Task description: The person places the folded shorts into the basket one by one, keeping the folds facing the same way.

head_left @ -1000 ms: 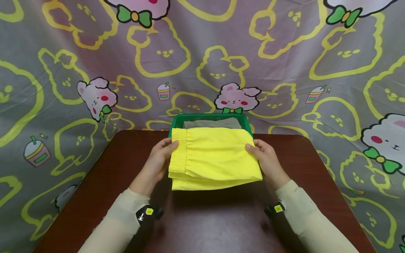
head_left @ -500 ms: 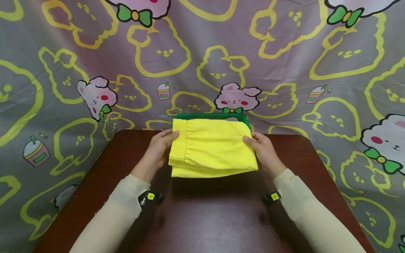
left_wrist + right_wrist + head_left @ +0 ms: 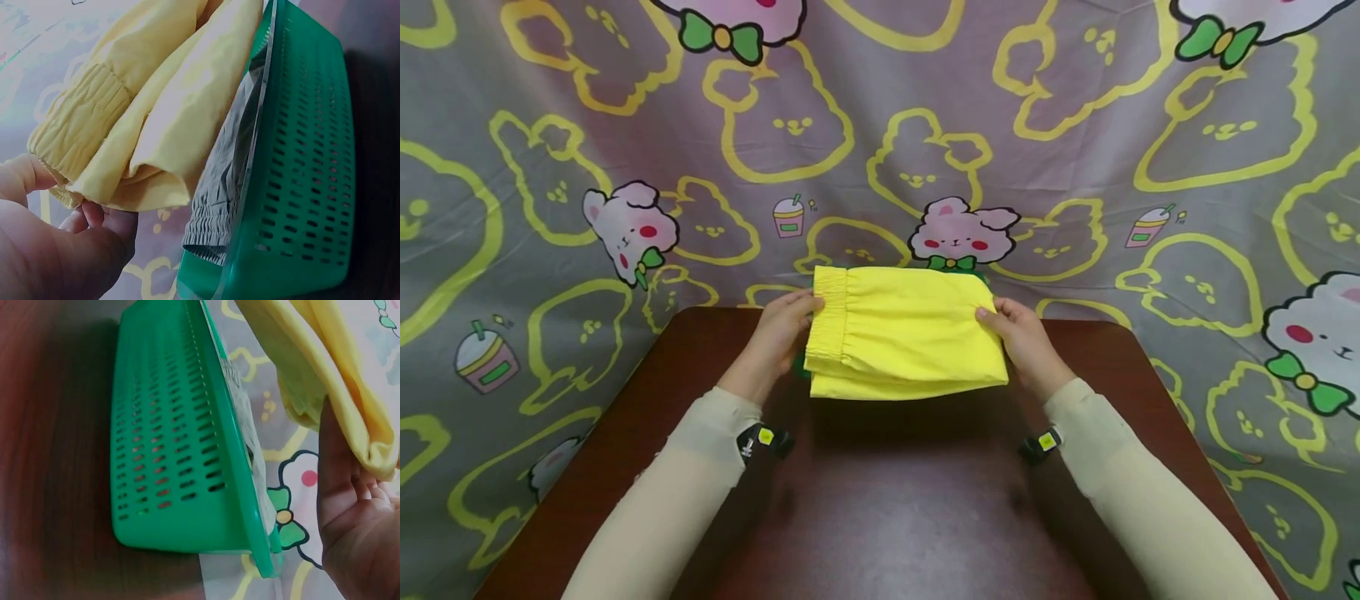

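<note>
A pair of folded yellow pants (image 3: 910, 333) with a gathered elastic waistband hangs between my hands; their leg length cannot be told. My left hand (image 3: 775, 337) pinches the waistband end, thumb on the near side. At the opposite folded end, my right hand (image 3: 1026, 342) grips the cloth between thumb and fingers. Both wrist views place the pants above a green perforated basket (image 3: 306, 162), apart from its near wall. Inside the basket lies a grey garment (image 3: 219, 194) with an elastic band. In the head view the pants cover most of the basket.
The basket stands at the far side of a dark reddish-brown table (image 3: 880, 517). Behind it hangs a grey curtain (image 3: 865, 75) printed with yellow outlines and white bunnies. Each wrist wears a small black camera on a strap.
Both hands have carried the yellow pants forward, away from me, over the basket. The grey garment and most of the basket's rim are now covered in the head view.
</note>
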Demonstrator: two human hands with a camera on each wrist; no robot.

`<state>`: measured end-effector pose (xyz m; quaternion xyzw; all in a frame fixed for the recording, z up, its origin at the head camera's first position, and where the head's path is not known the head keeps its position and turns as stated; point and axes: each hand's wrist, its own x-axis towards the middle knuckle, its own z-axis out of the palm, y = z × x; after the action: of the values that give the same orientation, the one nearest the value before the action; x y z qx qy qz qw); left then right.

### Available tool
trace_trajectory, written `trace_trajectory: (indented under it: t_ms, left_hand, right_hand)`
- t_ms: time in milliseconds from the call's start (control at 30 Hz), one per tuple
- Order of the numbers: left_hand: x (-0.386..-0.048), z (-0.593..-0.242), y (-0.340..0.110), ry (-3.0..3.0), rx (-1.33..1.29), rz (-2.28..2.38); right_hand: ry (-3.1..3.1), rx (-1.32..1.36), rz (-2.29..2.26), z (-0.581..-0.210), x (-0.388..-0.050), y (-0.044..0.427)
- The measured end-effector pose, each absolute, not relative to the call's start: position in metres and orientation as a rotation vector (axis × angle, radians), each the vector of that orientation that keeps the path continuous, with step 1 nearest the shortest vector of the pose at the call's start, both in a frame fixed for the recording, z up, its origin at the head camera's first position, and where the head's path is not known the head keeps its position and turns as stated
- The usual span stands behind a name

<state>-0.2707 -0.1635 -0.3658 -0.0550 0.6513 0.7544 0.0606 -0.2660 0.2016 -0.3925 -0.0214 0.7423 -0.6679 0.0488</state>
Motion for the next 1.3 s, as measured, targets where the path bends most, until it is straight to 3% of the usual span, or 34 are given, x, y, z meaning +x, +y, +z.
trace_trajectory:
  t_ms: [1300]
  left_hand:
    - [-0.341,-0.36,-0.163,2.137,-0.257,2.099]
  right_hand:
    - [2.444,0.089,-1.795,-0.389,-0.328,0.189]
